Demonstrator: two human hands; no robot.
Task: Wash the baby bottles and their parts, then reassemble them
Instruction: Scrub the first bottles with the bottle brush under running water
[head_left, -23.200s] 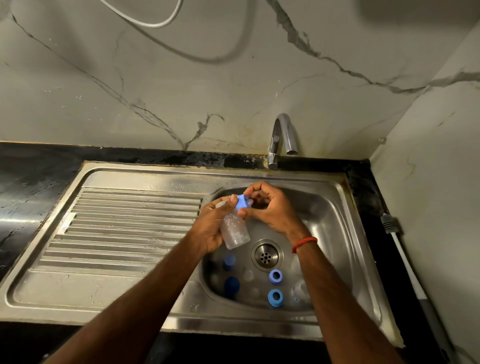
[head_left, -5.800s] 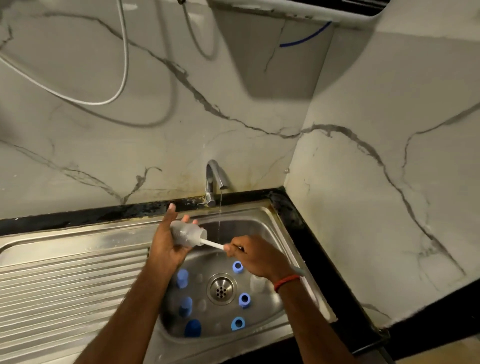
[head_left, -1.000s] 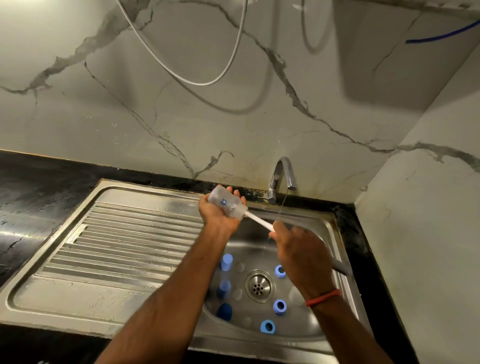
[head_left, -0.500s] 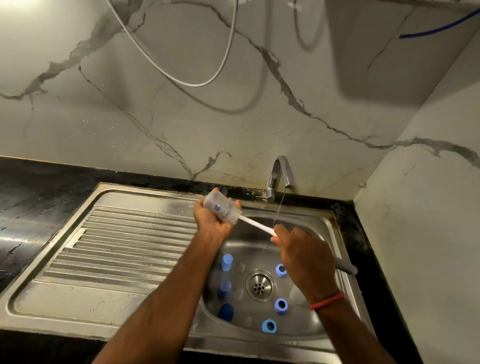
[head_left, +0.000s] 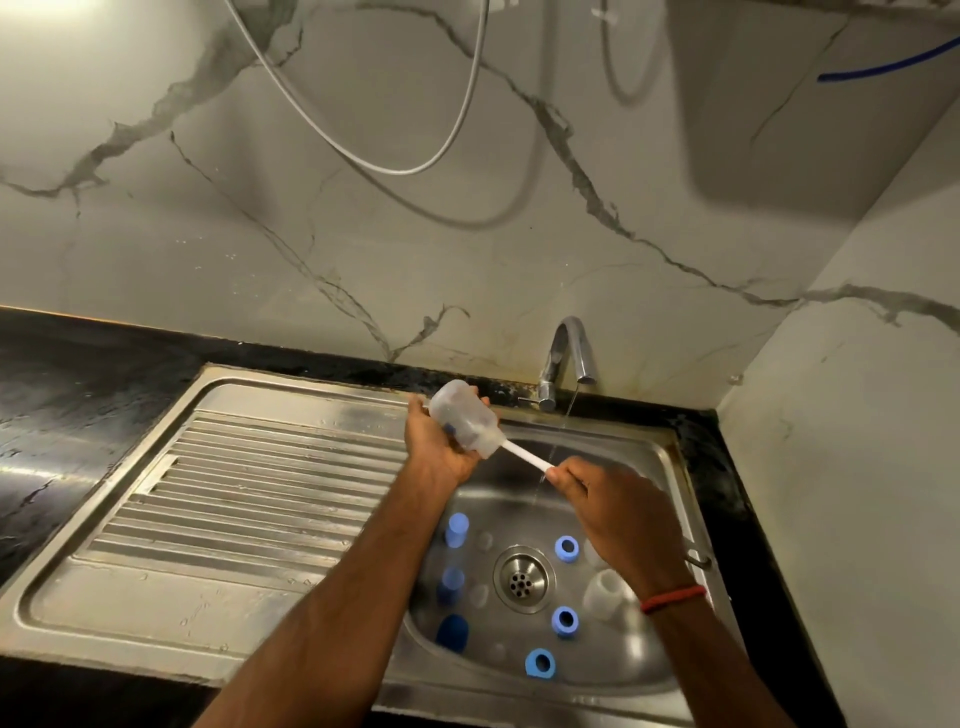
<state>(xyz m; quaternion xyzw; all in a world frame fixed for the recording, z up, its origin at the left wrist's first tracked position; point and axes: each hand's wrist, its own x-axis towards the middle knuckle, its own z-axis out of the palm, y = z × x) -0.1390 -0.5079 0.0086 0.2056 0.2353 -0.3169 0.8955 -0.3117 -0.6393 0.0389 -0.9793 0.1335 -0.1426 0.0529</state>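
1. Down in sink (head_left: 130, 608): blue rings (head_left: 540, 663), caps (head_left: 457, 530) parked by drain (head_left: 523, 578), likely awaiting wash.
2. Right hand (head_left: 623, 514) fingers clamp brush (head_left: 524, 456) handle to scrub.
3. Left hand (head_left: 441, 449) fingers wrap bottle (head_left: 465, 422), mouth tilted toward brush, head inside.
4. Tap (head_left: 566, 353) trickles behind, rinse within reach.

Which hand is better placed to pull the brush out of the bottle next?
Probably the right. The right hand grips the white brush handle just outside the mouth of the bottle; the left hand holds that bottle and should steady it.
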